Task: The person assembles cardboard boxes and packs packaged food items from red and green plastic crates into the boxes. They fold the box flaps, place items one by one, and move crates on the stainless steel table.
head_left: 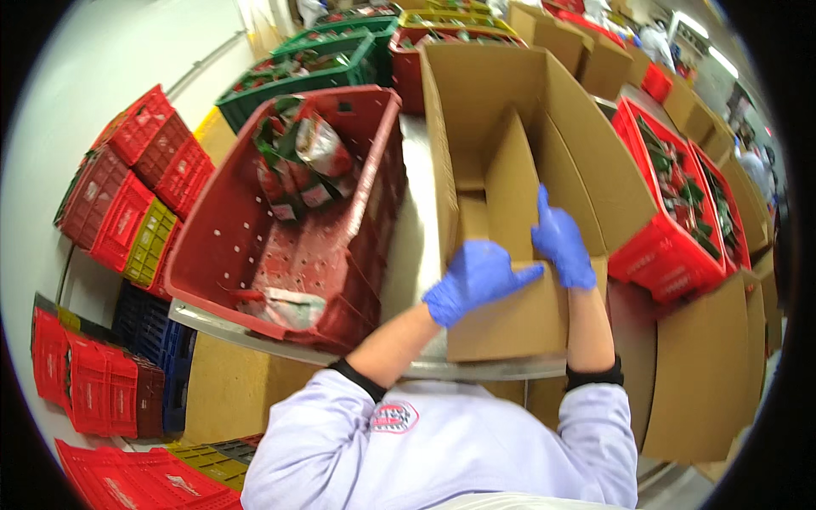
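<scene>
An open cardboard box [510, 331] stands before me on a metal table [411, 255], its flaps spread. A cardboard divider [510, 172] runs lengthwise inside it. My left hand [477, 280], in a blue glove, is over the near left part of the box, thumb stretched right; its other fingers are mostly hidden. My right hand [564, 245], also gloved in blue, rests at the divider's near end with one finger pointing along it. Whether either hand grips the cardboard cannot be told. Left of the box, a dark red plastic crate [373, 185] holds several red and green packages [296, 172] and a whitish package [293, 308].
Green crates [306, 80] with packages stand behind the dark red crate. Filled red crates [669, 261] are at the right, near more open cardboard boxes [701, 376]. Stacked crates [108, 217] line the left wall. People in pale clothing [656, 46] are in the far background.
</scene>
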### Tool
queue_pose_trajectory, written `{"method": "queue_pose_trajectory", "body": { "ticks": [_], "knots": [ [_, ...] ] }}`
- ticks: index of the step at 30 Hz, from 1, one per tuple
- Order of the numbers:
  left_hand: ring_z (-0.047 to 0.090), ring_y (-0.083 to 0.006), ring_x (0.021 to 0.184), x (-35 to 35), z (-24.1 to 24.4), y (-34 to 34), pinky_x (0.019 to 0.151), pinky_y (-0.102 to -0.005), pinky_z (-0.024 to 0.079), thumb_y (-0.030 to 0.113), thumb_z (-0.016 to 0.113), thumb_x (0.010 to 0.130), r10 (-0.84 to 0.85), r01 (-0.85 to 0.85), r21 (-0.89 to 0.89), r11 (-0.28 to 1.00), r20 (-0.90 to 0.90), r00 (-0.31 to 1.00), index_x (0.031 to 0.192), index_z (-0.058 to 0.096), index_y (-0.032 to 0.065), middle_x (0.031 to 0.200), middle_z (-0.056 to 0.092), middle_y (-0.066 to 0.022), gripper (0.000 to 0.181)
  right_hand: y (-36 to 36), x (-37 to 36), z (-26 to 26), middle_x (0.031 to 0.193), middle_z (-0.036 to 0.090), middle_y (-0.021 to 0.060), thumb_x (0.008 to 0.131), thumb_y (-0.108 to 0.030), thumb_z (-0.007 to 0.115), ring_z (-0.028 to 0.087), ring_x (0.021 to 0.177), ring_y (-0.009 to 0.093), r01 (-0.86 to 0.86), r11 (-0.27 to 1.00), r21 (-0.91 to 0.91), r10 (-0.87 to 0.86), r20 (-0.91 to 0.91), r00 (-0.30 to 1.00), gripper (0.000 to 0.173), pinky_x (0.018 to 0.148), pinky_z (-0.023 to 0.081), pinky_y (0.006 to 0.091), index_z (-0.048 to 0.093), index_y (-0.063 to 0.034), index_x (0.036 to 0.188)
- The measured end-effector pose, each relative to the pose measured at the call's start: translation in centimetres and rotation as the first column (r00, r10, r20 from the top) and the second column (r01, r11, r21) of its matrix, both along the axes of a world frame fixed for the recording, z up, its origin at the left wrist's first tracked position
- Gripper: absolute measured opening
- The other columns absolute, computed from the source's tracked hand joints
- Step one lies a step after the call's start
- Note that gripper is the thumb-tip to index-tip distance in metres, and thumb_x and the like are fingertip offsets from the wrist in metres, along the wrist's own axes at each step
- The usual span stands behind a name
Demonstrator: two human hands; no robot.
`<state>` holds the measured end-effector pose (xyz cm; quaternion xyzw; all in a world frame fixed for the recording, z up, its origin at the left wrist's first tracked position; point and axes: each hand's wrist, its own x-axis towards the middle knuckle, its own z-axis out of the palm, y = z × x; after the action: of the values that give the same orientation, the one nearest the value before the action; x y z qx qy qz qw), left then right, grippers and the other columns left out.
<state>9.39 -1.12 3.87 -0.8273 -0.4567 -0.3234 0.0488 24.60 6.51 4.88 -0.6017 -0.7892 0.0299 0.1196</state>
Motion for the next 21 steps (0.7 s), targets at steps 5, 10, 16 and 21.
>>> {"method": "queue_pose_trajectory", "body": {
  "ticks": [5, 10, 16, 21],
  "knots": [
    [0.049, -0.0302, 0.039, 0.0, 0.6, -0.5, 0.041, -0.0373, 0.040, 0.055, 0.042, 0.077, 0.045, -0.065, -0.137, 0.988, -0.142, 0.989, 0.040, 0.053, 0.0040, 0.039, 0.045, -0.0150, 0.064, -0.3, -0.8, 0.0, 0.073, 0.056, 0.0242, 0.068, -0.005, 0.045, 0.056, 0.067, 0.037, 0.011, 1.000, 0.009, -0.011, 0.059, 0.998, 0.069, 0.061, 0.043, 0.0452, 0.015, -0.0011, 0.130],
    [0.047, -0.0313, 0.038, -0.7, 0.5, -0.7, 0.040, -0.0372, 0.040, 0.055, 0.048, 0.073, 0.086, -0.108, -0.171, 0.979, -0.135, 0.987, 0.038, 0.052, 0.0046, 0.038, 0.044, -0.0150, 0.061, -1.2, -3.2, 1.1, 0.071, 0.059, 0.0191, 0.067, -0.003, 0.047, 0.058, 0.064, 0.032, -0.065, 0.997, -0.047, 0.072, 0.142, 0.987, 0.070, 0.056, 0.046, 0.0414, 0.015, 0.0055, 0.129],
    [0.049, -0.0300, 0.039, -0.7, -0.7, -0.4, 0.042, -0.0378, 0.041, 0.057, 0.048, 0.071, 0.077, -0.083, -0.161, 0.983, -0.047, 0.996, 0.041, 0.054, 0.0049, 0.040, 0.047, -0.0141, 0.060, -1.0, -5.9, 0.0, 0.071, 0.058, 0.0210, 0.066, -0.003, 0.048, 0.057, 0.064, 0.033, -0.097, 0.993, -0.071, 0.102, 0.071, 0.992, 0.075, 0.058, 0.045, 0.0420, 0.009, 0.0060, 0.129],
    [0.051, -0.0302, 0.041, -1.2, 0.8, -1.5, 0.044, -0.0372, 0.042, 0.059, 0.046, 0.071, 0.174, -0.197, -0.256, 0.946, -0.110, 0.979, 0.045, 0.057, 0.0037, 0.041, 0.048, -0.0144, 0.062, -0.7, -5.3, 1.0, 0.077, 0.059, 0.0216, 0.068, -0.004, 0.047, 0.058, 0.069, 0.032, -0.072, 0.983, -0.171, 0.093, 0.117, 0.989, 0.075, 0.061, 0.046, 0.0410, 0.006, 0.0084, 0.129]
  ]
}}
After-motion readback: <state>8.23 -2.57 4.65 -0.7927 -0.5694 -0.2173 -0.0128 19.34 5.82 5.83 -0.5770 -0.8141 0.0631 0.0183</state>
